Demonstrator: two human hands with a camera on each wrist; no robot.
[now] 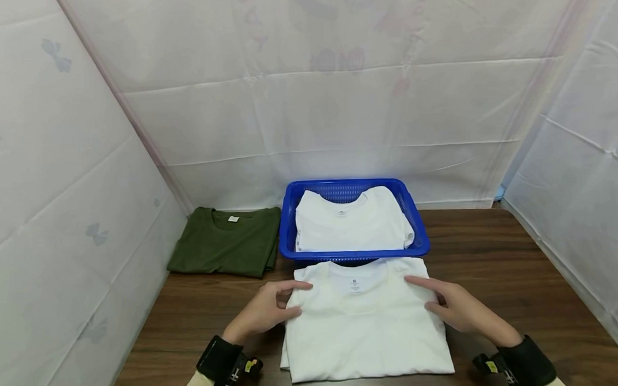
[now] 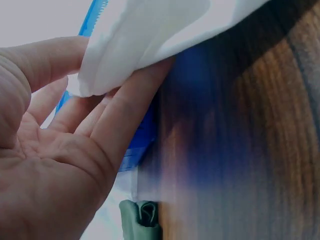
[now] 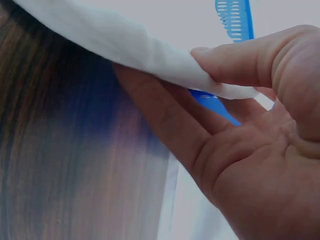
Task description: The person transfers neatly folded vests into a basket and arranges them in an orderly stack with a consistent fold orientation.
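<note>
A folded white T-shirt (image 1: 366,323) lies on the wooden table (image 1: 504,276) right in front of me, collar toward the basket. My left hand (image 1: 285,302) pinches its upper left edge, thumb on top and fingers underneath. My right hand (image 1: 440,299) pinches the upper right edge the same way. From the left wrist, the white cloth (image 2: 150,35) lies across the fingers of the left hand (image 2: 75,130). From the right wrist, the shirt edge (image 3: 125,50) sits between the thumb and fingers of the right hand (image 3: 215,125), slightly raised off the table (image 3: 65,150).
A blue plastic basket (image 1: 353,254) stands just behind the shirt and holds another folded white T-shirt (image 1: 349,223). A folded dark green T-shirt (image 1: 223,243) lies to its left. White sheeting walls the table on the left, back and right.
</note>
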